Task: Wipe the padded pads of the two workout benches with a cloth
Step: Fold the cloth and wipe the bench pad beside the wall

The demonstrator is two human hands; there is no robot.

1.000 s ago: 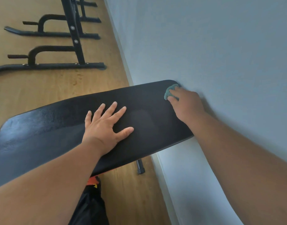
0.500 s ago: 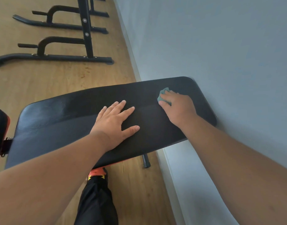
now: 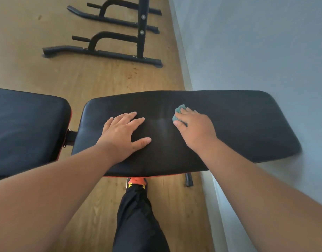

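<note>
A long black back pad of a workout bench lies across the middle, its right end against the wall. The black seat pad with an orange edge sits to its left, joined by a hinge. My right hand presses a small teal cloth flat on the back pad near its middle; most of the cloth is hidden under the fingers. My left hand rests flat on the same pad, fingers spread, a little left of the cloth, holding nothing.
A grey wall runs along the right. Black metal stand frames sit on the wooden floor beyond the bench. My leg in black trousers and an orange shoe stand below the pad, near a bench foot.
My right hand has slid the cloth leftward from the pad's wall end toward its middle. The view has shifted, bringing the seat pad into sight. My left hand stays flat on the pad.
</note>
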